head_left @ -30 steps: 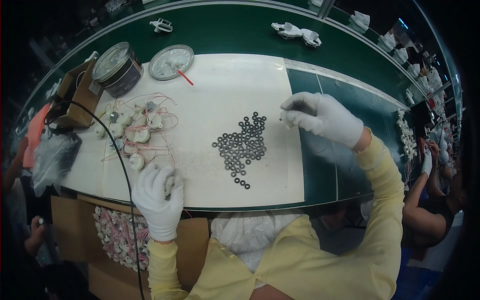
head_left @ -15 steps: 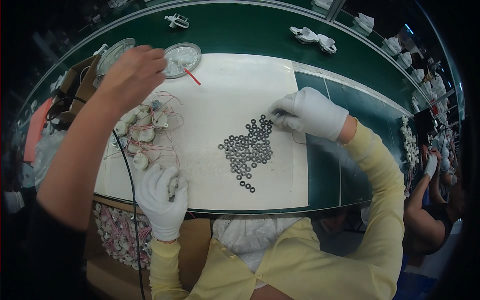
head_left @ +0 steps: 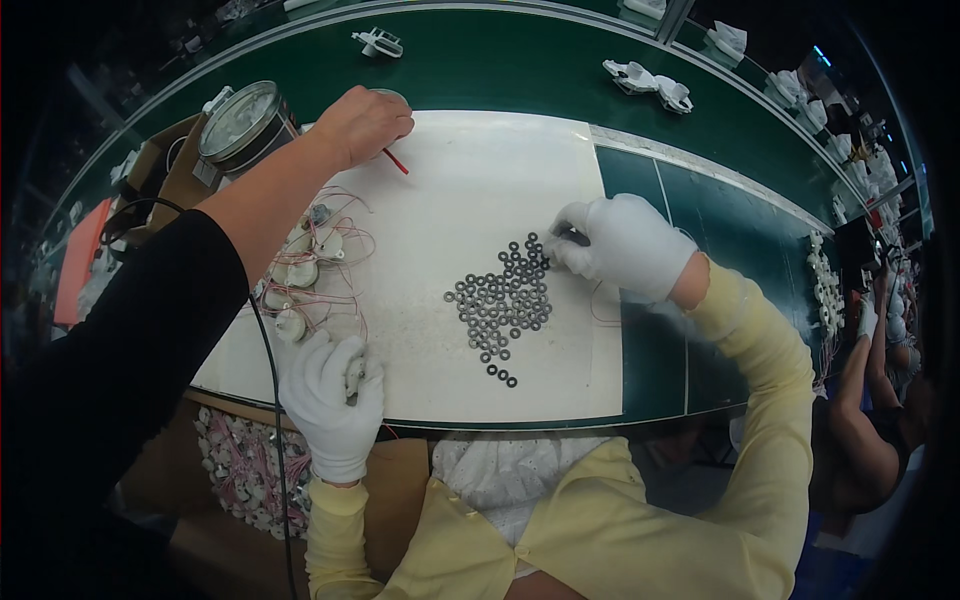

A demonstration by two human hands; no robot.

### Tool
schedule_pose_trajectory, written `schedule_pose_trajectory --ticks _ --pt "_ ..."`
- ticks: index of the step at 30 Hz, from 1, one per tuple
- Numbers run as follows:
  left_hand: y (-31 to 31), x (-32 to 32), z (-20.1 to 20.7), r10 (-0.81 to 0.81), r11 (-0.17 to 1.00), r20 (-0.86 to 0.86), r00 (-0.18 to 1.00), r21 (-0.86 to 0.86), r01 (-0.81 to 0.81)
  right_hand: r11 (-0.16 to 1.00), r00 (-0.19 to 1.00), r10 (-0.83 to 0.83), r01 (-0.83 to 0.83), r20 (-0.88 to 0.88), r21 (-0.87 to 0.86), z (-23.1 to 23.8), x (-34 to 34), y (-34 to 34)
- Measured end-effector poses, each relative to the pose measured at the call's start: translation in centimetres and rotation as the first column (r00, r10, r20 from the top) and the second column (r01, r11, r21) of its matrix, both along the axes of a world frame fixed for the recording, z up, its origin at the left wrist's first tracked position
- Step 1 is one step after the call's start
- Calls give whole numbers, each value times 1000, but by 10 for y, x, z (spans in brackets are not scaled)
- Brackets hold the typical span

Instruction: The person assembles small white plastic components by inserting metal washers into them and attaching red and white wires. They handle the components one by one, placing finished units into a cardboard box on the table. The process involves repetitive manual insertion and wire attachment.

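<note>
My left hand (head_left: 333, 405), in a white glove, is closed around a small motor (head_left: 355, 374) near the front edge of the white board. Only part of that motor shows between thumb and fingers. My right hand (head_left: 622, 245), also gloved, has thumb and forefinger curled together beside the upper right of a spread of small dark rings (head_left: 495, 305). Whatever those fingertips hold, if anything, is too small to make out. Left of the rings lies a pile of round white motors (head_left: 298, 272) with thin red and pale wires.
Another person's bare hand (head_left: 365, 125) reaches in from the left over a round dish with a red stick (head_left: 396, 160). Behind that arm stands a tin (head_left: 243, 125). A black cable (head_left: 266, 350) hangs across the left side. Below the table edge sits a carton of motors (head_left: 240, 465).
The other person's hand has moved right, from beside the tin to over the dish. My right fingertips have closed together near the rings. My left hand keeps its hold; the view has shifted slightly.
</note>
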State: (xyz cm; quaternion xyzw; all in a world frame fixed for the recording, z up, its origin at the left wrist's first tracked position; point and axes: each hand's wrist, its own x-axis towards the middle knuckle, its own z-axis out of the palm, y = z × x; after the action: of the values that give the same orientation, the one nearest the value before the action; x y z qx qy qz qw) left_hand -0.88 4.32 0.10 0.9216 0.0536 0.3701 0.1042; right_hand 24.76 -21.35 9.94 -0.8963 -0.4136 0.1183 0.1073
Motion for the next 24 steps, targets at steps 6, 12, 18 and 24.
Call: schedule_pose_trajectory --ticks 6,12,18,24 --pt "0 4 0 -14 1000 2 1000 5 14 985 996 -89 92 25 -149 12 -14 -4" --pt "0 4 -4 -7 1000 -19 1000 11 7 987 976 -135 118 -172 -107 5 -4 -23" --pt "0 1 -5 4 1000 -24 1000 12 -4 953 813 -273 301 -514 -30 0 10 -30" --pt "0 0 -2 8 999 -10 1000 36 -8 951 792 -269 309 -548 -21 -3 14 -32"
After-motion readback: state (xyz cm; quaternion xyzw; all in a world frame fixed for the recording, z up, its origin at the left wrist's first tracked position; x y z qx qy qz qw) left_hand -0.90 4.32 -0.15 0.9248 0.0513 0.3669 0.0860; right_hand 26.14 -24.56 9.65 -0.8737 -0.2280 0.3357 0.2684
